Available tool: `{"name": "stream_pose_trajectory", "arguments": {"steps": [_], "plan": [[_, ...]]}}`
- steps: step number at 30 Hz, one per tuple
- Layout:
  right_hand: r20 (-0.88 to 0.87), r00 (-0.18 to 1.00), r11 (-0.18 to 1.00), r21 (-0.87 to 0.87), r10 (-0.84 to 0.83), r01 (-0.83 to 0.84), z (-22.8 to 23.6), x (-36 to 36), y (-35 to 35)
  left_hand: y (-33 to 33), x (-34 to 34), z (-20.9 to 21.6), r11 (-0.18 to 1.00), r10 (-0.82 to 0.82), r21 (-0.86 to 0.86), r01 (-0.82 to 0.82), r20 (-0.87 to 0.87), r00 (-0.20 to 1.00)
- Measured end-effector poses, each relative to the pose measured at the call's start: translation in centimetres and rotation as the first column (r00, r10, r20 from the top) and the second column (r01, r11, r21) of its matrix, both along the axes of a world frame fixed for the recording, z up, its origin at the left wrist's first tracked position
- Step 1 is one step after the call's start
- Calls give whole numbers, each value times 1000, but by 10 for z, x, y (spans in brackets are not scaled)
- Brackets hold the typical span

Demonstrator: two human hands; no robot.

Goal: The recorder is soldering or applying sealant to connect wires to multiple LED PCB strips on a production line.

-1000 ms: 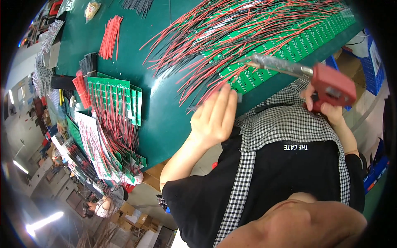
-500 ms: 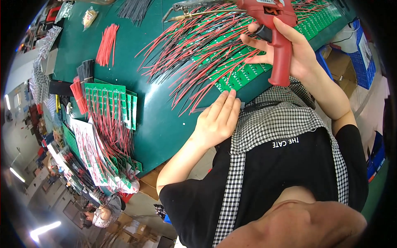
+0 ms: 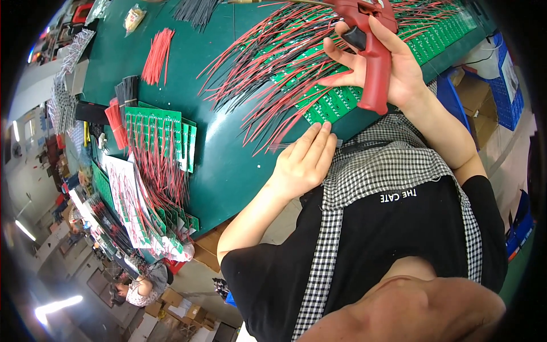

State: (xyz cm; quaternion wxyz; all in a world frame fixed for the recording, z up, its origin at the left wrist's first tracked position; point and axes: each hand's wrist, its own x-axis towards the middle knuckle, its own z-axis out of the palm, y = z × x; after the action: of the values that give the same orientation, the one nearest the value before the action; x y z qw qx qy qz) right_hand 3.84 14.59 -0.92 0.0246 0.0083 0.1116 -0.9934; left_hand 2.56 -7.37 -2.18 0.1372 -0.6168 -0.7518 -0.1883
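Note:
My right hand [image 3: 399, 68] holds a red soldering gun [image 3: 376, 80] by its handle, thumb over the back and several fingers loosened away from the dark trigger. The gun's front end runs up to the top edge, where its tip is cut off. Fingers stretched out, my left hand [image 3: 306, 157] lies at the near edge of a green circuit board [image 3: 330, 108]. A strip of clear material shows by its fingertips. Long red and black wires [image 3: 256, 85] fan out leftward from the row of boards.
Loose red wires [image 3: 158, 56] and black wires [image 3: 194, 12] lie on the green tabletop [image 3: 222, 176]. Wired boards stand stacked [image 3: 154, 128] at the left, beside bundled red wires [image 3: 117, 122]. A small plastic bag [image 3: 134, 20] sits far left. Blue bins [image 3: 507, 85] stand at the right. Another person [image 3: 142, 288] is at lower left.
The soldering gun has shifted slightly left and up in the picture, and its tip has left the view. The table's things appear a little further right. My left hand stays at the board edge.

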Motion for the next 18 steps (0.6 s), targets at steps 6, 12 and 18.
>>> {"name": "stream_pose_trajectory", "arguments": {"steps": [6, 12, 18], "plan": [[7, 998, 997, -47, 68, -68, 7, 15, -3, 2, -3, 3, 999, -40, -8, 40, -24, 999], [-134, 991, 883, 466, 12, 52, 18, 57, 17, -6, -12, 8, 999, 8, -37, -9, -20, 1000], [107, 986, 419, 907, -129, -43, 7, 131, 16, -11, -22, 5, 991, 88, -100, -86, 13, 996]]}}
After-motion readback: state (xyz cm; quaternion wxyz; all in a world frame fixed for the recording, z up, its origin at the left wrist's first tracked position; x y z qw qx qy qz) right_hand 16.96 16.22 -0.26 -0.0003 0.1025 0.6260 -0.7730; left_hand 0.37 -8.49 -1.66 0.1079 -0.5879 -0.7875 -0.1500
